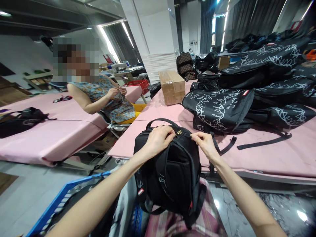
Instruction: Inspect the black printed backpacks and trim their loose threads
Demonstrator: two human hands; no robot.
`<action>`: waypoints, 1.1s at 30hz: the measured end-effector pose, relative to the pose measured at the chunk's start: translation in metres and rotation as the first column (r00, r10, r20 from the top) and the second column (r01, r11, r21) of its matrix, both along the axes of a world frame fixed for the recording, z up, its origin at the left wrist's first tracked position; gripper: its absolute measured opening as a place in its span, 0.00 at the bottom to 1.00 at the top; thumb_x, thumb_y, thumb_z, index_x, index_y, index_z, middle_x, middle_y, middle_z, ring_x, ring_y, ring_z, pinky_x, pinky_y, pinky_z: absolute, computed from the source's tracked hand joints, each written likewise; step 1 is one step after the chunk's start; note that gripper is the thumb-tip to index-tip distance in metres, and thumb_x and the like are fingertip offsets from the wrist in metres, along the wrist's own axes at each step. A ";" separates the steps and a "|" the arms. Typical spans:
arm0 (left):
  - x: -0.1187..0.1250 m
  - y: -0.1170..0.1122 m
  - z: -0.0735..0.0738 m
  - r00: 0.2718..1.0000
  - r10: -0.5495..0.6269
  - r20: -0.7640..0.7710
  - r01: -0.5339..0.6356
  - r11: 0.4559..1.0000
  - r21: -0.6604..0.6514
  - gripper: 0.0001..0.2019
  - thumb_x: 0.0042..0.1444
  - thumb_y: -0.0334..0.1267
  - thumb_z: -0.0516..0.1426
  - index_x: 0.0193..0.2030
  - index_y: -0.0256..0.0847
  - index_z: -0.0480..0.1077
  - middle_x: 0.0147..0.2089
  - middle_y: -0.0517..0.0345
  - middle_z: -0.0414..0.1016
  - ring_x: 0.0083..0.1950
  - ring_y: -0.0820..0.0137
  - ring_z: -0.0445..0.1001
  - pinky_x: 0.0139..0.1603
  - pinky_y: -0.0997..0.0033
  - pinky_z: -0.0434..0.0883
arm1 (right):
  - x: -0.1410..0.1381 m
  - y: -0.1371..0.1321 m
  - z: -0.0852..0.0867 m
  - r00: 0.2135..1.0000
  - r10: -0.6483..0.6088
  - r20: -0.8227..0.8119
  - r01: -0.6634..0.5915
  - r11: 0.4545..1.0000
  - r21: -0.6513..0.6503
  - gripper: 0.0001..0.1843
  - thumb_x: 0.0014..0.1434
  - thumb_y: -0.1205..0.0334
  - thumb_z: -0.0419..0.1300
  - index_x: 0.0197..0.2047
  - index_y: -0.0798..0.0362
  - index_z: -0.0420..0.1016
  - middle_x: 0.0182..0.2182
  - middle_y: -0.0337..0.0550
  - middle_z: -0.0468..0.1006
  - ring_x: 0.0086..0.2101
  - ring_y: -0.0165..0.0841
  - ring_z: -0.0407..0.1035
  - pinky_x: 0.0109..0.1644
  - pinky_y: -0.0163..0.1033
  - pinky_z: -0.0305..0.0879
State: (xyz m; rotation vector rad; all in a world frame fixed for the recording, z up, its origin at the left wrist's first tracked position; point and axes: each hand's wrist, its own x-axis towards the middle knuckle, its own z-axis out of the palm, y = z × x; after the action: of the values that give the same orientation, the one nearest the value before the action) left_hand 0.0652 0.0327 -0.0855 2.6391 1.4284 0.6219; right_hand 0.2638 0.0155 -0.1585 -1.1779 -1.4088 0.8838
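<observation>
A black backpack [179,168] stands upright on my lap, leaning against the pink table's edge, with its straps facing me. My left hand [160,138] lies over its top beside the carry handle [161,121], fingers closed on the fabric near a gold-coloured zipper pull [178,132]. At the top right edge of the bag, my right hand [204,141] pinches the seam or zipper edge between thumb and fingertips. What exactly lies inside that pinch is too small to make out. White scribbled print and small red tags show on the backpack's straps and side.
Several black backpacks with white print [219,108] are piled on the pink table [261,158] at right. A cardboard box [172,87] stands behind. Left of my lap is a blue crate [61,197] holding dark items. A co-worker [106,98] sits across, hands together.
</observation>
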 end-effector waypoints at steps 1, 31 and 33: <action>-0.001 -0.001 0.000 1.000 -0.001 0.005 0.001 1.000 0.005 0.09 0.57 0.36 0.50 0.30 0.39 0.68 0.34 0.56 0.73 0.37 0.67 0.69 0.40 0.67 0.64 | 0.000 -0.001 0.000 1.000 -0.016 0.004 0.016 1.000 0.013 0.10 0.53 0.58 0.58 0.33 0.54 0.78 0.31 0.42 0.80 0.34 0.36 0.72 0.39 0.39 0.64; -0.048 -0.143 -0.075 0.865 0.061 0.498 -0.113 0.991 0.074 0.16 0.60 0.41 0.51 0.22 0.40 0.56 0.20 0.64 0.58 0.20 0.77 0.57 0.22 0.74 0.53 | 0.040 -0.038 -0.059 0.972 -0.234 0.020 0.230 0.966 0.120 0.11 0.41 0.58 0.65 0.32 0.48 0.81 0.27 0.41 0.74 0.31 0.35 0.68 0.37 0.43 0.64; -0.045 -0.142 -0.076 0.881 0.032 0.472 -0.118 0.981 0.155 0.16 0.61 0.41 0.50 0.23 0.40 0.57 0.20 0.63 0.59 0.20 0.76 0.57 0.22 0.74 0.53 | 0.042 -0.041 -0.059 0.964 -0.266 0.006 0.265 0.962 0.069 0.13 0.39 0.57 0.66 0.31 0.50 0.80 0.29 0.43 0.75 0.33 0.37 0.69 0.40 0.45 0.65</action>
State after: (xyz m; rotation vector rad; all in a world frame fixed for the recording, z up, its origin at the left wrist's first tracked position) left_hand 0.0206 -0.1091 -0.1614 2.3178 1.3758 1.3473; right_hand 0.3055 -0.0251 -0.2170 -1.2889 -1.2467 0.6350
